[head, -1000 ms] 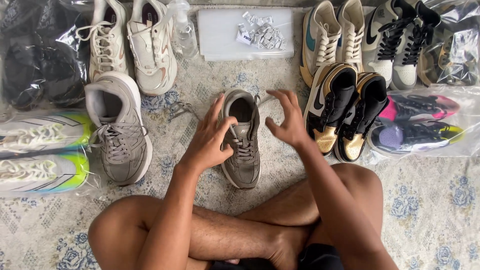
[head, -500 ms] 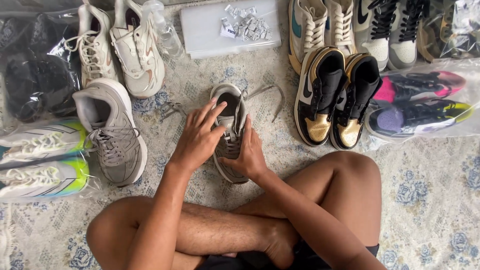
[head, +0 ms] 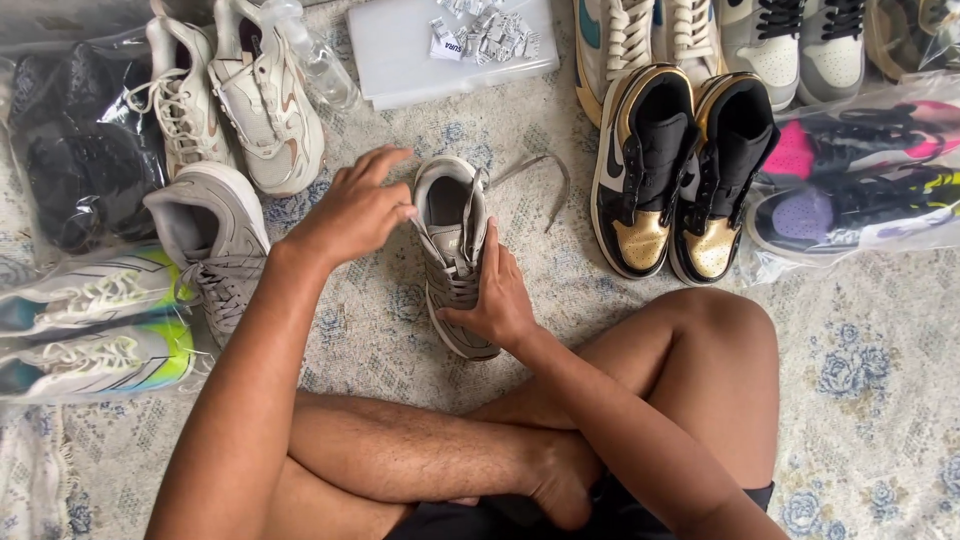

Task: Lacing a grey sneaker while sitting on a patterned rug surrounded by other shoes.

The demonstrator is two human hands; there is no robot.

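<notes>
A grey sneaker (head: 450,235) lies on the patterned rug in front of my crossed legs, tilted a little onto its side, its laces trailing off to the right. My right hand (head: 497,298) grips its front half from the right side. At the heel collar, the fingertips of my left hand (head: 357,208) touch the rim, fingers bent; I cannot tell if they pinch a lace. The matching grey sneaker (head: 212,240) stands to the left, partly behind my left forearm.
Black-and-gold high-tops (head: 675,175) stand close on the right, bagged pink and purple shoes (head: 850,190) beyond them. White sneakers (head: 240,100), a spray bottle (head: 315,55) and a clear flat box with small packets (head: 450,45) lie at the back. Bagged shoes (head: 90,320) fill the left.
My right hand came down and took hold of the sneaker's front. My left hand slid from the tongue up to the heel rim. The view shifted downward.
</notes>
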